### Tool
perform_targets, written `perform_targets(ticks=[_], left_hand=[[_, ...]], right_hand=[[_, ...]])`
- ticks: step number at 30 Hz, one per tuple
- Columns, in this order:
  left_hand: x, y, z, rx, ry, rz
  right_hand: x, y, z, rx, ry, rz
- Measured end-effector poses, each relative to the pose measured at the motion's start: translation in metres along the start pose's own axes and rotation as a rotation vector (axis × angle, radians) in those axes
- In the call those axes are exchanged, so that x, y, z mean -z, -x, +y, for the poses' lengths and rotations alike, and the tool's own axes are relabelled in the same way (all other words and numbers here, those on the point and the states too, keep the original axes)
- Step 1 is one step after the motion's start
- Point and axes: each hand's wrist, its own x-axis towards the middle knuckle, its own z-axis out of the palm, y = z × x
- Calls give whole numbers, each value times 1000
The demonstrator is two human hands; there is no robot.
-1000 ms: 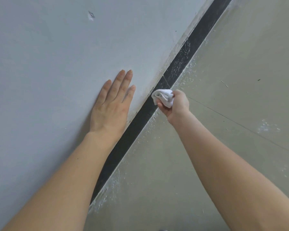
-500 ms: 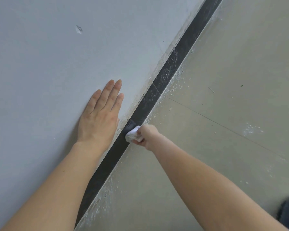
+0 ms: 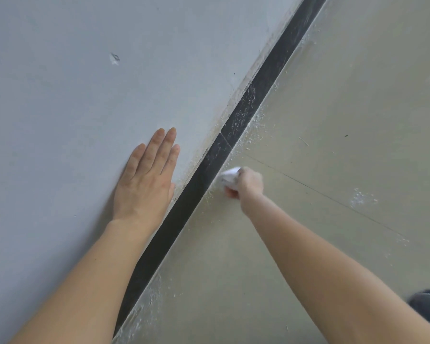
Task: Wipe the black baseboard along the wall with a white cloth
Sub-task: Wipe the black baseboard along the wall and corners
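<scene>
The right hand [image 3: 248, 184] is gripping a bunched white cloth [image 3: 230, 177], pressing it at the foot of the black baseboard [image 3: 196, 184] where it meets the floor [image 3: 333, 120]. The left hand [image 3: 147, 180] is lying flat and released on the grey wall [image 3: 72, 108], at nine o'clock from the cloth. White dust is speckling the baseboard toward one o'clock.

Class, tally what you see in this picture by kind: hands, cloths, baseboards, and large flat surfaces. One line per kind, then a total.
Hands: 2, the left hand flat on the wall, the right hand gripping the cloth
White cloths: 1
Black baseboards: 1
Large surfaces: 2, the grey wall and the floor
Total: 6
</scene>
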Motion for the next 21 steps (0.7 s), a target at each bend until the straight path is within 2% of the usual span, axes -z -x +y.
perform_targets(ticks=[3, 4, 6, 8, 12, 17, 19, 21], left_hand=[[2, 0, -1, 5, 31, -9], [3, 1, -1, 9, 49, -13], [5, 1, -3, 13, 84, -21], [6, 1, -4, 0, 117, -32], [6, 0, -6, -6, 161, -20], [8, -1, -5, 6, 221, 5], [8, -1, -4, 4, 220, 12], [7, -2, -3, 0, 226, 24]], right_hand=[[-16, 31, 39, -174, 244, -306], [-22, 40, 41, -210, 254, -383], [-31, 46, 33, -245, 118, -448], [-37, 38, 13, -275, -35, -406], [-37, 16, -34, -138, -159, -308], [-6, 15, -67, -93, -351, -269], [5, 11, -69, -64, -295, -208], [9, 8, -57, -150, -106, -167]])
